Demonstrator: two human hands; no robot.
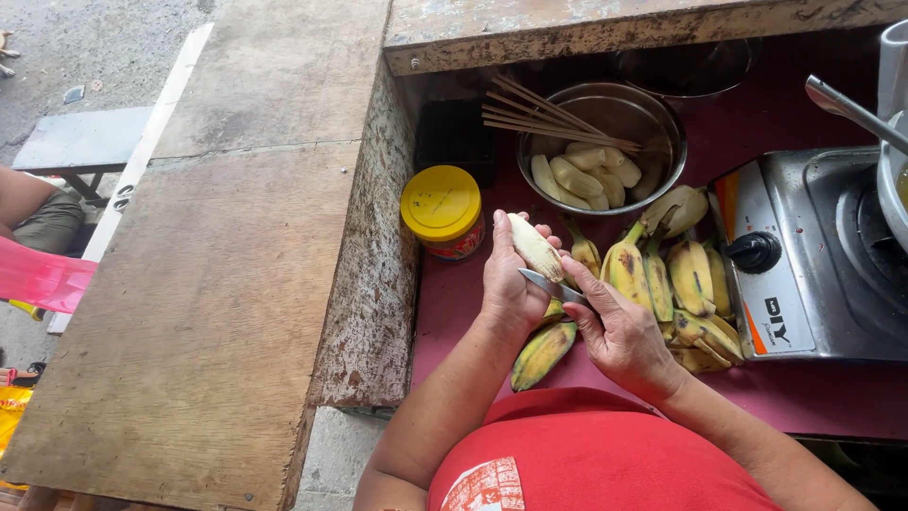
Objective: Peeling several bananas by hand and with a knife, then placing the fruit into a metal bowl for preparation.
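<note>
Street food stall: gas stove (832,255), bamboo skewers (553,118), roadside pavement (85,47).

On my feed, a round jar (445,214) with a yellow lid and a red-and-white label band stands against the wooden counter's edge; at right, the steel stove's (804,255) front panel (777,322) bears black lettering and an orange diagonal stripe.

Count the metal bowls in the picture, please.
2. One metal bowl with peeled bananas and sticks sits behind the hands; another lies behind it, partly hidden under the wooden ledge.
</note>
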